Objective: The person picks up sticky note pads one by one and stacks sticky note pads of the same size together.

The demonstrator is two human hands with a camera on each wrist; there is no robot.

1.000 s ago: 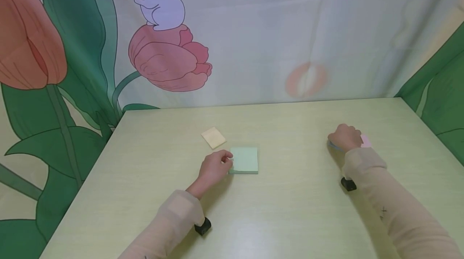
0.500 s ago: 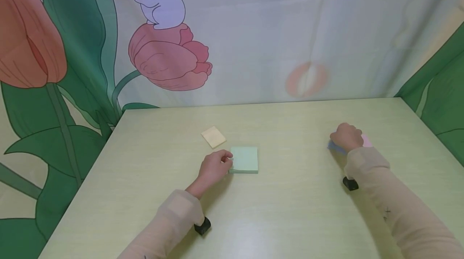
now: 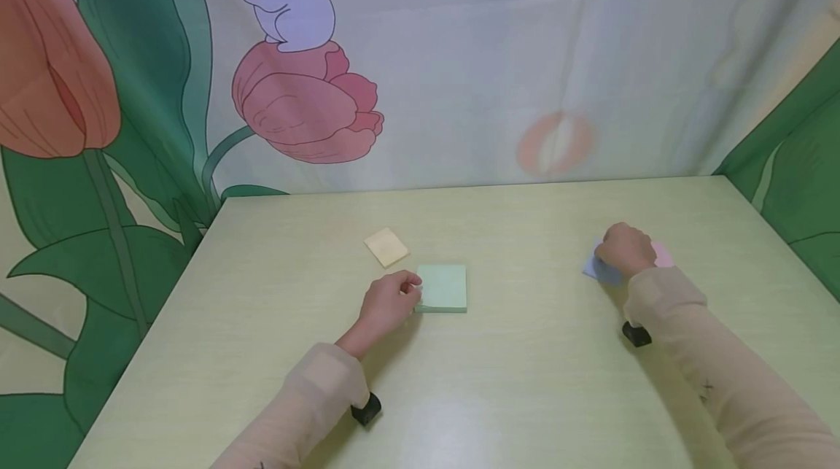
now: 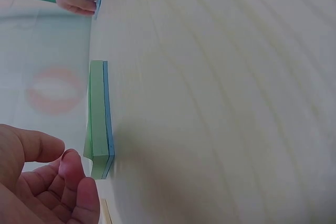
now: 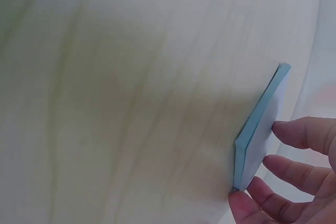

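My left hand is at the left edge of a pale green sticky note pad, fingers loosely curled with nothing between them. In the left wrist view a blue layer shows under the green pad, and one green sheet bulges away on the hand's side. On the right, my right hand is over a light blue sticky note pad. In the right wrist view its thumb and fingertips touch the pad's face, one fingertip at the near corner. A pink sticky note pad is partly hidden behind this hand.
A small pale yellow sticky note pad lies turned at an angle behind the green one. All rest on a light wooden table. Behind its back edge hangs a printed curtain with flowers and a white animal.
The blue pad, first seen nearly edge-on under my right hand, has tipped flatter and shows more of its face. My right hand has shifted slightly; my left hand stays in place.
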